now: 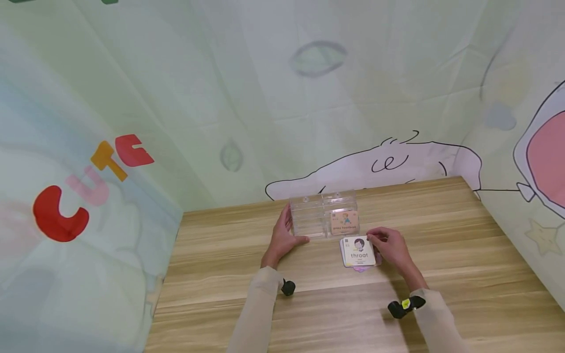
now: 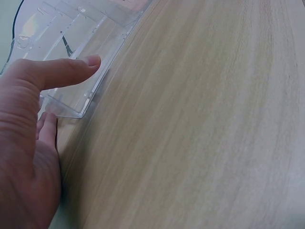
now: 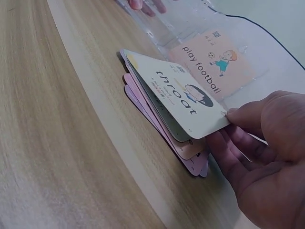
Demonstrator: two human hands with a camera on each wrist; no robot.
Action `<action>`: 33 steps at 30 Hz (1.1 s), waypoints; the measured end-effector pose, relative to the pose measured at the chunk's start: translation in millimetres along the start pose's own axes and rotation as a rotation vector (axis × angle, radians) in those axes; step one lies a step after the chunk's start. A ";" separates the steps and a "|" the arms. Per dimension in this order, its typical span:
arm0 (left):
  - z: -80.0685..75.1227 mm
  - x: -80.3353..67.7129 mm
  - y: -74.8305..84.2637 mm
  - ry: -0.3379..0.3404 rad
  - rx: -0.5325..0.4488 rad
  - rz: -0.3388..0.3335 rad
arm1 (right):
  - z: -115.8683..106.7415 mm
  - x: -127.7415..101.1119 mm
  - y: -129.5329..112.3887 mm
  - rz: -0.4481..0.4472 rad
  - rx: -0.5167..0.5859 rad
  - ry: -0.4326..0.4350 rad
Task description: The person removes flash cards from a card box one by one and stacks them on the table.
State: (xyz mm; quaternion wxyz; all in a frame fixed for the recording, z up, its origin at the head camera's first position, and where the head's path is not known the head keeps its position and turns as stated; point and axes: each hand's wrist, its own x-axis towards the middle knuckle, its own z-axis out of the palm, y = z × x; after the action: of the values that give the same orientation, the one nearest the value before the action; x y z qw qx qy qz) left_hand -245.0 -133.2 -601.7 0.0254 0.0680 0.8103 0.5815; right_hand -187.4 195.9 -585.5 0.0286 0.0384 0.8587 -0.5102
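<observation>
My right hand (image 1: 390,247) pinches the right edge of a white "throat" card (image 3: 188,95) between thumb and fingers. That edge is lifted, and the card lies over a loose stack of pastel cards (image 3: 162,129) on the table. My left hand (image 1: 283,239) grips the left side of a clear plastic card holder (image 1: 307,218), thumb over its front edge and fingers along its outer side. In the holder's front right slot stands a peach "play football" card (image 1: 346,223). The holder's left slots show no card.
The wooden table (image 1: 220,274) meets a pale printed cloth backdrop (image 1: 247,98) just behind the holder. Colourful letters mark the cloth on the left. Black wrist cameras (image 1: 288,287) are strapped to both forearms.
</observation>
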 end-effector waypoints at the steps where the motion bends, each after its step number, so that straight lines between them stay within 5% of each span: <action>1: 0.0 0.0 0.1 -0.001 0.001 0.001 | -0.2 0.2 -0.1 -0.001 -0.006 0.000; 33: -0.5 -0.8 4.7 -0.007 -0.014 -0.002 | -5.7 2.0 -2.0 0.028 -0.047 -0.005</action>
State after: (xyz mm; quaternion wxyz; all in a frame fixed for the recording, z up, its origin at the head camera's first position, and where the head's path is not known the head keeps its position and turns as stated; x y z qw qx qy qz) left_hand -243.9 -132.3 -597.1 0.0295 0.0690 0.8061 0.5870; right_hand -189.6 199.9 -581.2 0.0385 0.0485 0.8697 -0.4897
